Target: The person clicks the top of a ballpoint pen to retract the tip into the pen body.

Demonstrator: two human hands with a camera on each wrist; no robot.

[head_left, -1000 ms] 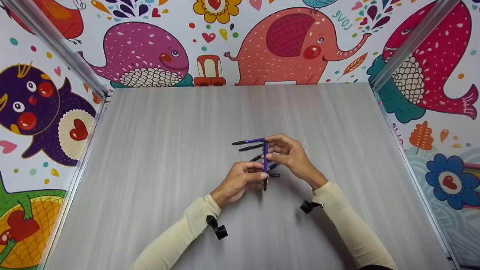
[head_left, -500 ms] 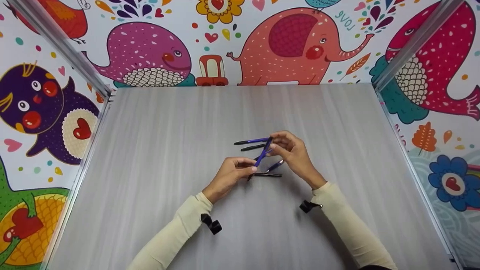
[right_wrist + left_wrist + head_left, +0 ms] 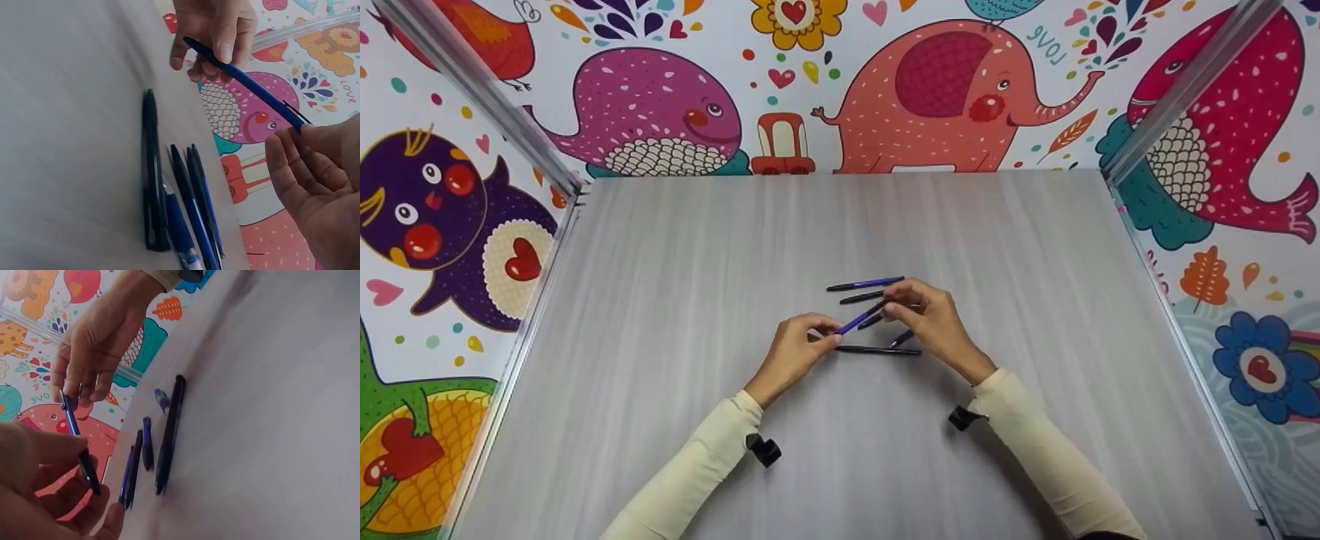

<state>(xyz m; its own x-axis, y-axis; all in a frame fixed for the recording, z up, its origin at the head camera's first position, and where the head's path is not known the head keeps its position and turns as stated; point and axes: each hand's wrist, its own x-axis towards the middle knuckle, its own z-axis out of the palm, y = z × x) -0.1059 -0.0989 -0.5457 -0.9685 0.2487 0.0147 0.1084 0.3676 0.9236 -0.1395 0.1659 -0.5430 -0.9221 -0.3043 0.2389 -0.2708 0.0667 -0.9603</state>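
Observation:
Between both hands hangs a blue pen with a black tip section (image 3: 256,89), tilted above the table. My left hand (image 3: 789,349) pinches its dark tip end between thumb and fingers. At the clip end, my right hand (image 3: 928,316) pinches it with thumb and fingertips. Below lie several other pens: a thick black pen (image 3: 151,169) nearest me, a blue pen with a clear end (image 3: 180,225) partly behind it, and a blue-and-black pen (image 3: 147,444). Farther back are a slim black pen (image 3: 861,297) and another blue-and-black pen (image 3: 864,284).
The grey wood-grain table (image 3: 697,247) stretches around the hands. Walls printed with cartoon animals (image 3: 937,97) close off its back and sides, with metal rails (image 3: 472,97) at the corners. A black camera mount (image 3: 765,450) juts from the left sleeve.
The held pen has swung from pointing toward me to a slant down to the left. My left hand has moved left with the tip end; the right hand has come slightly lower.

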